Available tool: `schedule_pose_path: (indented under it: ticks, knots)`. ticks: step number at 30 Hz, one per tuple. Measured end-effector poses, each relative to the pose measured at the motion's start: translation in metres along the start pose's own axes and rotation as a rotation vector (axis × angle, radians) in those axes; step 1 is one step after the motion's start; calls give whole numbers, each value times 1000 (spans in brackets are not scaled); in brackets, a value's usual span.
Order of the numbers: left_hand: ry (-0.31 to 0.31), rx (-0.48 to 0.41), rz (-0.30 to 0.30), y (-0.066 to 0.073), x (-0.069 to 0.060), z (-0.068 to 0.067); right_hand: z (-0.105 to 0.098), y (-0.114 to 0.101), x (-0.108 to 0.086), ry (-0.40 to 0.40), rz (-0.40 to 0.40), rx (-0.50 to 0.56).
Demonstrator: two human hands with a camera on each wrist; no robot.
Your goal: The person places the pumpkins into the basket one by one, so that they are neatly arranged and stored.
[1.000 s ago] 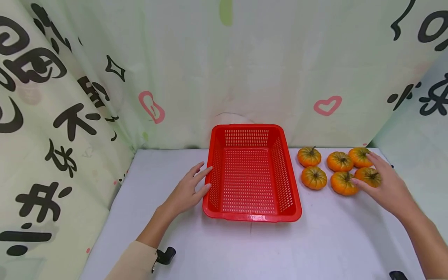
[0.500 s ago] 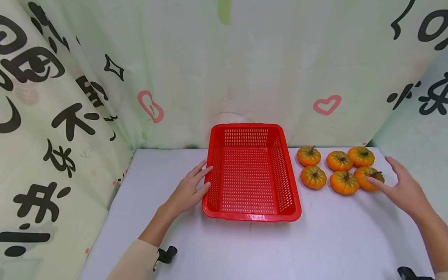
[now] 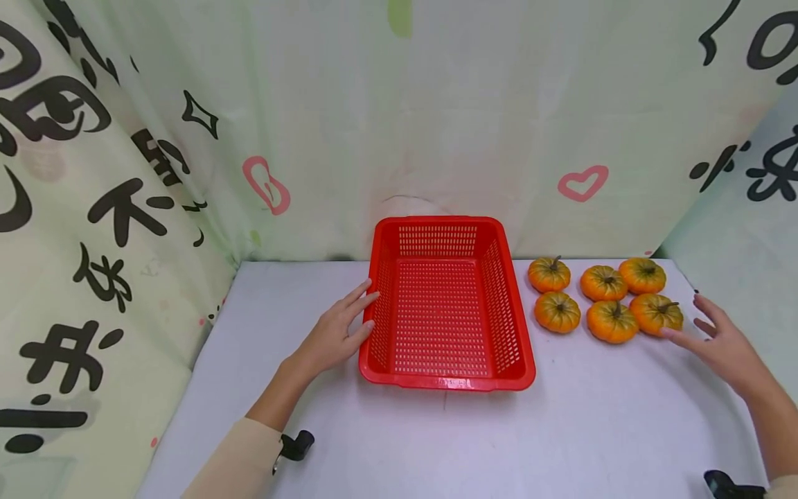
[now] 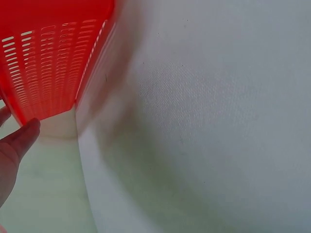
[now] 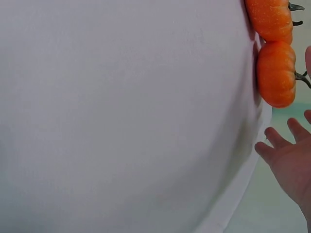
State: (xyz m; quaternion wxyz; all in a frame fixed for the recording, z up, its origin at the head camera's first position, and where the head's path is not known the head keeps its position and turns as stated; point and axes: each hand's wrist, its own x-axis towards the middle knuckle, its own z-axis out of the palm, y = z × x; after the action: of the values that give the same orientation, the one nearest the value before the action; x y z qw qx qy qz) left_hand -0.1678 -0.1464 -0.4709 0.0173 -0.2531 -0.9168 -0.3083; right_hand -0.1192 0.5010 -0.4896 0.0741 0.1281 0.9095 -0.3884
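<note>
1. The red basket (image 3: 449, 382) is set on the white tabletop (image 3: 561, 423); 12 o'clock is taken as away from the person.
2. The 6 orange pumpkins (image 3: 603, 283) are grouped in 2 rows of 3 at 3 o'clock from the basket, all outside it.
3. The basket's rim is touched near 9 o'clock by the left hand (image 3: 339, 331), whose fingers are spread and nearly straight.
4. The right hand (image 3: 723, 346) is held with fingers spread, at 4 o'clock from the group's 4 o'clock pumpkin (image 3: 654, 313). Nothing is gripped; whether this pumpkin is touched by the thumb cannot be told.
5. Compared with 1 second ago, the right hand has been drawn away toward 4 o'clock, and the 2 pumpkins partly covered then are uncovered. No pumpkin appears to be shifted.
6. It is judged that the rows are left standing by themselves, while the basket is only steadied.
</note>
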Motion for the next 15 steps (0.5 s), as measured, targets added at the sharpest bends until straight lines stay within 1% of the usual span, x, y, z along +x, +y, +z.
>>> schedule_pose_path:
  ticks: [5,11,15]
  knots:
    - [11,-8,12,0,0,-2,4,1,7,-43,-20,20]
    - [16,-44,25,0,2,-1,3,-1,13,-105,-29,22]
    - [12,-63,20,2,4,-2,3,-1,16,-111,-32,21]
